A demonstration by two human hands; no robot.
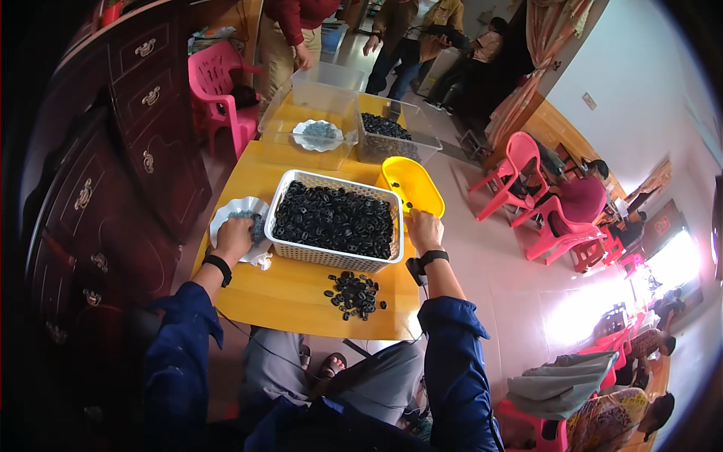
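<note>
A white perforated basket [331,261] full of small black oval pieces [331,222] stands in the middle of the yellow table. To its left my left hand [233,239] reaches down into a white scalloped plate [220,220] of small grey-blue pieces. Its fingers are drawn together; what they hold is too small to tell. My right hand [425,230] is at the near end of a yellow tub [416,184], right of the basket. Those fingers are closed too, their tips partly hidden. A loose pile of black ovals [355,294] lies near the front edge.
Farther back are clear plastic bins [399,151], one holding black pieces, and a second scalloped plate [318,135]. Dark wooden cabinets [124,188] line the left. Pink chairs [218,87] stand around, and several people are farther off. A crumpled white tissue [262,261] lies beside the basket.
</note>
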